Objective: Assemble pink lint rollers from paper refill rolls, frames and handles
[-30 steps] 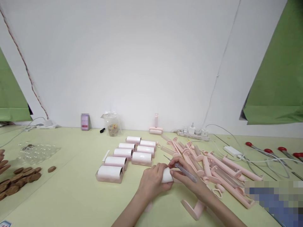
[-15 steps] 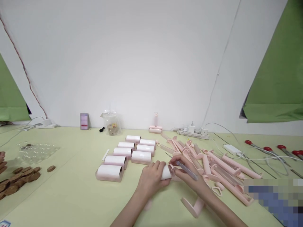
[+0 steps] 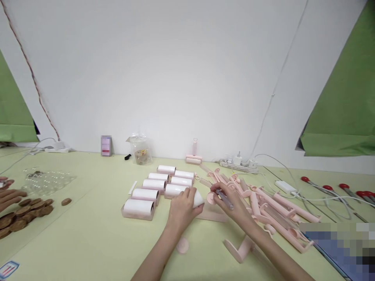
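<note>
My left hand (image 3: 184, 205) is wrapped round a white roll (image 3: 198, 198), just right of the rows of white rolls in pinkish trays (image 3: 137, 207). Closed round a clear pen-like tool (image 3: 225, 199), my right hand (image 3: 230, 201) also has a round pink disc (image 3: 211, 198) at its fingertips. A gap separates the disc from the roll's end. Below the hands lie a long pink piece (image 3: 212, 216) and another pink disc (image 3: 182, 245). An angled pink frame (image 3: 240, 249) rests near my right forearm.
Pink handles and frames (image 3: 263, 205) are heaped at right, beyond them a white adapter (image 3: 285, 187) and red-topped tools (image 3: 328, 188). Another person's hand (image 3: 11, 197) is at far left by brown discs (image 3: 26, 214). An assembled pink roller (image 3: 193, 152) stands by the wall.
My left hand has moved slightly left with the white roll, away from my right hand. The pink disc now shows apart from the roll. The other person's hand reaches further into view.
</note>
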The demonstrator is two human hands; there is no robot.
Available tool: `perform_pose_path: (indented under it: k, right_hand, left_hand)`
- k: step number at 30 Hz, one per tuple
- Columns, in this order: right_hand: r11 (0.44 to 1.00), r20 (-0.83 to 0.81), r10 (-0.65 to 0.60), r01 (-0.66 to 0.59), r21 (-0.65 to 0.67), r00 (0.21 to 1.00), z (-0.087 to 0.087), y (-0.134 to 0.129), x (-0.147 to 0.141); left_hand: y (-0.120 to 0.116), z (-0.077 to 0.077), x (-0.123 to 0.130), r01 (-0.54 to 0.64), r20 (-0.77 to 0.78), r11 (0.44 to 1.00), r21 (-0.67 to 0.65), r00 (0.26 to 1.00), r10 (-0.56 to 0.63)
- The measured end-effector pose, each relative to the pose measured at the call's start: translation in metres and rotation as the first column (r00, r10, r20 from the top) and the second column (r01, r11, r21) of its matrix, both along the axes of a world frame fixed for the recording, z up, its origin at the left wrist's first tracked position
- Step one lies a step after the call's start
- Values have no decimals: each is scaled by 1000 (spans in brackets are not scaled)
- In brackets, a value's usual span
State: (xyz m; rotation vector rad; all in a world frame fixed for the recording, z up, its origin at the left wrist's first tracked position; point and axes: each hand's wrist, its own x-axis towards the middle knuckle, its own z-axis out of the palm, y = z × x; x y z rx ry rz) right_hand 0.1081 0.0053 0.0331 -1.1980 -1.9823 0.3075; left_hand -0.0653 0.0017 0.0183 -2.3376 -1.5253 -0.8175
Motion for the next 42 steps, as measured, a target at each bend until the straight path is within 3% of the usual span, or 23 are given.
perform_pose_path:
  k: [4, 11, 18, 21, 23, 26, 28, 30, 33, 36, 42]
  right_hand:
    - [1000, 114, -13, 14, -5, 993, -7, -1, -8]
    - [999, 208, 29, -22, -37, 978, -23, 3, -13]
    - [998, 152, -2, 11, -61, 988, -6, -13, -20]
    - [979, 117, 166, -150, -141, 979, -8, -33, -36]
    - [945, 200, 307, -274, -177, 930, -18, -45, -51]
    - [924, 372, 374, -307, -229, 849, -34, -57, -67]
    - [922, 360, 376, -309, -232, 854, -36, -57, -65]
    - [942, 249, 324, -288, -171, 913, -29, -51, -51]
    - [994, 107, 107, -103, -46, 988, -14, -32, -19]
    - [1000, 206, -14, 18, -21, 979, -10, -14, 5]
    - [999, 279, -46, 49, -1, 959, -14, -12, 12]
  left_hand:
    - [4, 3, -6, -53, 116, 998, 30, 992, 49]
    - [4, 3, -6, -37, 163, 998, 51, 986, 29]
    - [7, 1, -9, -65, 247, 979, 192, 969, 16]
    - [7, 2, -12, -116, 334, 920, 375, 942, -18]
    - [7, 4, -14, -156, 373, 870, 467, 927, -34]
    - [8, 5, -16, -195, 388, 844, 499, 921, -17]
    - [8, 4, -17, -214, 399, 850, 482, 917, 5]
    - [8, 3, -16, -230, 420, 866, 443, 907, 26]
    - [7, 1, -13, -209, 416, 895, 395, 909, 28]
    - [5, -2, -8, -116, 368, 914, 390, 929, -39]
    - [3, -17, -1, 130, 288, 966, 223, 938, -193]
